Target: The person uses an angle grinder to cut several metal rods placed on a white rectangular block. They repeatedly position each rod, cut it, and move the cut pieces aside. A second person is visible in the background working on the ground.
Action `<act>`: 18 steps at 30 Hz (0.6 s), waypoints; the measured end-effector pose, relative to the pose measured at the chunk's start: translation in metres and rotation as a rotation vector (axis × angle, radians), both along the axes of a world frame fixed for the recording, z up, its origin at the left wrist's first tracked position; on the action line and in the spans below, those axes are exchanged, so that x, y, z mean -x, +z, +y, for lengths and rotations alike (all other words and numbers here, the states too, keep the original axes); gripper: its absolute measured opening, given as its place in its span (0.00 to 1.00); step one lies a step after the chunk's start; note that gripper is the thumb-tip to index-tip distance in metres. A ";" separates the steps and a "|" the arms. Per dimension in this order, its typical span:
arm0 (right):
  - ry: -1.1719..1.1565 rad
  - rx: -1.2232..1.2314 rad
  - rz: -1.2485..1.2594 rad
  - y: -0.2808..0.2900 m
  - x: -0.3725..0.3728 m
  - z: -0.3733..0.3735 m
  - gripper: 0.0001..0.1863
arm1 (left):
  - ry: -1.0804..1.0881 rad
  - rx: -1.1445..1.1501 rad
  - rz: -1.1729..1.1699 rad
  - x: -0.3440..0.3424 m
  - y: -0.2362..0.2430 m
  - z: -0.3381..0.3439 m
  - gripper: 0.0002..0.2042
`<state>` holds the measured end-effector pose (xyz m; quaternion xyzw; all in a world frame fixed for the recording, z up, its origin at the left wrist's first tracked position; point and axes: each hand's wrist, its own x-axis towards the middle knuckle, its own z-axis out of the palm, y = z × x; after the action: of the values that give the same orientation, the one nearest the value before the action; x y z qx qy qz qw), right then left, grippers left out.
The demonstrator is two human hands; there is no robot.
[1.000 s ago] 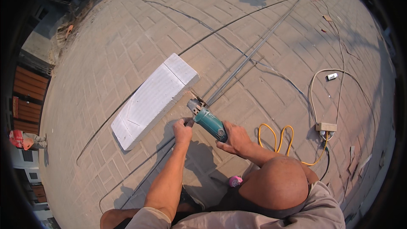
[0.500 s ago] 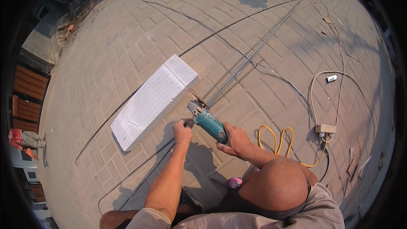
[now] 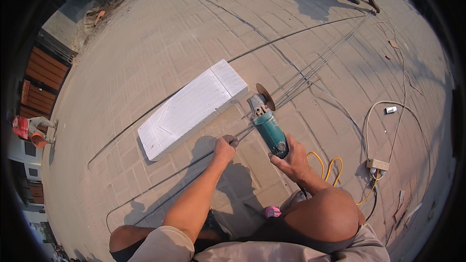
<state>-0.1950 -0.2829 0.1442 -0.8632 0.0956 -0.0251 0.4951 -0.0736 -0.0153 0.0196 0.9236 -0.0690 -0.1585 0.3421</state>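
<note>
My right hand grips the rear body of a green angle grinder. The grinder's dark disc stands over the paving, to the right of a long white block and apart from it. Left of the grinder, my left hand is closed around thin metal rods. These rods run from beside my left knee, pass under the grinder and stretch toward the far right. Whether the disc touches any rod cannot be made out.
A beige socket box with a yellow cord lies at the right. Another person's hand meets the rods' far end. A dark cable crosses the paving. A person in red is at the far left.
The grinder has lifted and shifted right, so its disc now shows clearly. My left hand has moved slightly right with the rods. More of the person at the rods' far end shows.
</note>
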 end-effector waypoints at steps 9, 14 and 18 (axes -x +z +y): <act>-0.395 0.169 -0.052 0.004 0.036 -0.083 0.23 | 0.238 -0.029 -0.578 -0.169 0.045 0.109 0.08; -0.693 0.135 0.090 -0.009 0.124 -0.146 0.27 | 0.342 -0.436 -0.369 -0.309 0.020 0.192 0.10; -0.757 0.379 0.135 0.036 0.162 -0.165 0.25 | 0.147 -0.417 -0.174 -0.375 -0.041 0.293 0.15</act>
<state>-0.3571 -0.4482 0.1806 -0.8425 0.4317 -0.1655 0.2764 0.3015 0.2777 -0.0217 0.9870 0.0035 -0.0637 0.1475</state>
